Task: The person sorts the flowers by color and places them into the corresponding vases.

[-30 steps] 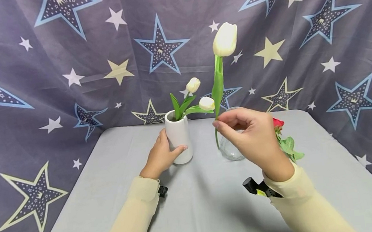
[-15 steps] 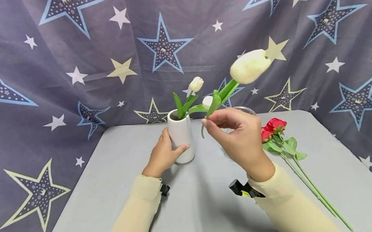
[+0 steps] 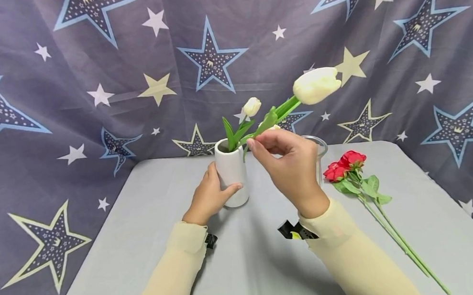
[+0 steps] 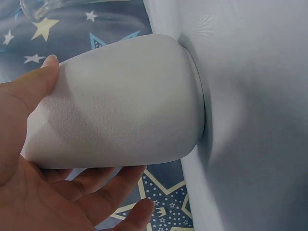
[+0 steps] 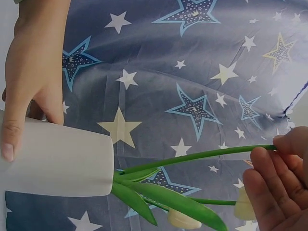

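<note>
A white vase [image 3: 232, 179] stands upright on the table. My left hand [image 3: 208, 193] holds its side, thumb across one face and fingers at the other, as the left wrist view also shows. Out of its mouth lean a small white tulip [image 3: 252, 107] with green leaves and a second one, mostly covered by my right hand. That right hand [image 3: 292, 161] pinches the green stem of a larger white tulip [image 3: 316, 85], whose bloom tilts up to the right. In the right wrist view, the lower end of this stem [image 5: 202, 155] is close to the vase's rim.
Behind and right of my right hand stands a clear glass vase [image 3: 319, 165], partly hidden. Red roses [image 3: 352, 158] lie on the grey-covered table [image 3: 139, 210] at the right, long stems pointing to the front. A star-patterned curtain [image 3: 198, 108] surrounds the table.
My right hand has moved left toward the white vase, and the tulip it pinches has gone from upright to leaning right. My left hand keeps its hold on the vase.
</note>
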